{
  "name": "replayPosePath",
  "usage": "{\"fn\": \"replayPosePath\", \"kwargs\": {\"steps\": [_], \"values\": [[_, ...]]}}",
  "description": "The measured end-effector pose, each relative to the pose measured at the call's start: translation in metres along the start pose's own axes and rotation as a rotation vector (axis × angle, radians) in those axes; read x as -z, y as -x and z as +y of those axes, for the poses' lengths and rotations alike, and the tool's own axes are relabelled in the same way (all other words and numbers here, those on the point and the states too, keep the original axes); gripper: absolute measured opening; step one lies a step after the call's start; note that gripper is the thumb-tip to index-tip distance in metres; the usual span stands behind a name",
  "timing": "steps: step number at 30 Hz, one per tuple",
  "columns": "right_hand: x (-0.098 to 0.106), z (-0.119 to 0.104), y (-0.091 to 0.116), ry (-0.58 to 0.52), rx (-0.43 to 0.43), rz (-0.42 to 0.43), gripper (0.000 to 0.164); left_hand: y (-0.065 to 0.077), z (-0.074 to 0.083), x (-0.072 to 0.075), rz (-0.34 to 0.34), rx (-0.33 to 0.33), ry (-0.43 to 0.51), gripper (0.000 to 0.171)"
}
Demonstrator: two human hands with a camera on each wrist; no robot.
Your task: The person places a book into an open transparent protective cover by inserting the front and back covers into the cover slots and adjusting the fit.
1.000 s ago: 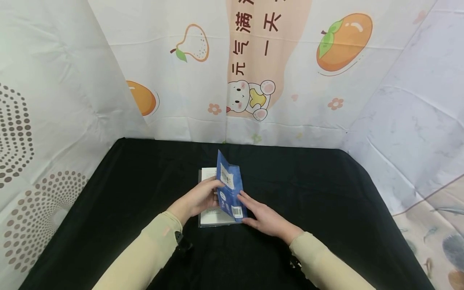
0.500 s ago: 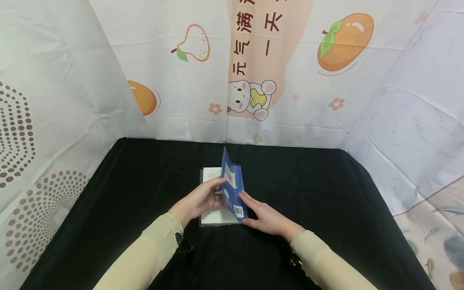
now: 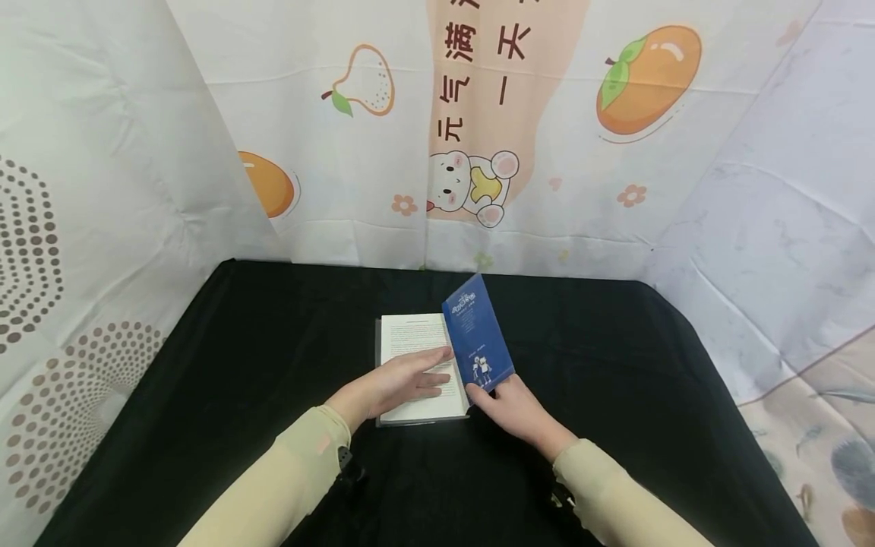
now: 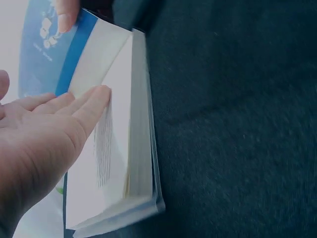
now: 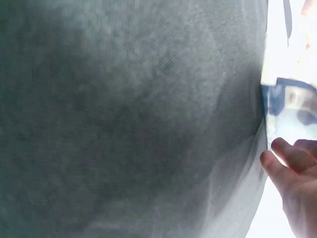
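An open book with white printed pages lies on the black cloth, its thick page block showing in the left wrist view. Its blue cover, with white print and two small figures, stands tilted up at the right side. My left hand is over the white page with its fingers straight; in the left wrist view, fingertips lie at the page near the blue part. With my right hand I pinch the cover's lower edge, thumb on the near face and the other fingers mostly hidden behind it.
A black cloth covers the table around the book. White printed curtains hang behind it and along both sides.
The blue cover has swung from leaning over the page to the right, so its other face shows. My left hand has let go of it; my right hand now grips its lower edge.
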State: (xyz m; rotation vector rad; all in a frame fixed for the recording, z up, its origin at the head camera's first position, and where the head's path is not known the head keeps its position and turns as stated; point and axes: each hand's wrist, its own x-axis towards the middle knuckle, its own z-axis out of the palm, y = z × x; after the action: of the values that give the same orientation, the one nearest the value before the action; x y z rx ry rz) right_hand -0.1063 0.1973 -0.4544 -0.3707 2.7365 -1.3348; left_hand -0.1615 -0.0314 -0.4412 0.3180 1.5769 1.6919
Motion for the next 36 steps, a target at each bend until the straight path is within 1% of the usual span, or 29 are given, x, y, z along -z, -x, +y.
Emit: {"fn": "replayPosePath", "kwargs": {"steps": [2,4,6,10,12,14,16,19,20,22,24,27,29,32,36], "values": [[0.002,0.001,0.001,-0.003,-0.013,0.031,0.053,0.000,-0.001,0.000,-0.022,-0.006,-0.051,0.061],[0.003,0.002,0.001,0.002,-0.017,0.056,0.046,0.001,-0.002,0.000,-0.041,-0.012,-0.107,0.059],[0.005,0.003,0.002,0.022,-0.017,0.081,0.042,0.003,-0.002,-0.001,-0.054,-0.003,-0.176,0.057],[0.004,0.004,0.002,0.102,-0.011,0.142,0.031,0.006,-0.001,-0.003,-0.064,0.032,-0.336,0.059],[0.002,0.003,0.002,0.157,-0.014,0.188,0.030,0.007,-0.001,-0.005,-0.065,0.048,-0.390,0.061],[0.000,0.001,0.002,0.217,-0.023,0.219,0.041,0.008,0.000,-0.007,-0.062,0.050,-0.408,0.062],[-0.002,-0.001,0.002,0.279,-0.024,0.235,0.060,0.008,0.000,-0.008,-0.056,0.051,-0.419,0.063],[-0.006,-0.005,0.002,0.377,-0.008,0.222,0.081,0.008,-0.001,-0.008,-0.046,0.042,-0.465,0.063],[-0.007,-0.006,0.002,0.410,0.011,0.221,0.083,0.008,-0.001,-0.008,-0.038,0.036,-0.491,0.062],[-0.009,-0.008,0.002,0.482,0.052,0.221,0.085,0.008,0.000,-0.005,-0.013,0.014,-0.561,0.061],[-0.011,-0.010,0.003,0.557,0.110,0.224,0.087,0.008,0.000,-0.002,0.031,-0.021,-0.634,0.058],[-0.015,-0.012,0.004,0.649,0.196,0.230,0.087,0.009,0.001,0.007,0.128,-0.095,-0.728,0.053],[-0.017,-0.013,0.004,0.692,0.233,0.220,0.087,0.010,0.000,0.014,0.195,-0.133,-0.783,0.049],[-0.020,-0.014,0.005,0.734,0.250,0.191,0.083,0.011,-0.002,0.022,0.279,-0.170,-0.860,0.044],[-0.024,-0.015,0.004,0.771,0.230,0.146,0.082,0.014,-0.002,0.029,0.333,-0.173,-0.919,0.043]]}}
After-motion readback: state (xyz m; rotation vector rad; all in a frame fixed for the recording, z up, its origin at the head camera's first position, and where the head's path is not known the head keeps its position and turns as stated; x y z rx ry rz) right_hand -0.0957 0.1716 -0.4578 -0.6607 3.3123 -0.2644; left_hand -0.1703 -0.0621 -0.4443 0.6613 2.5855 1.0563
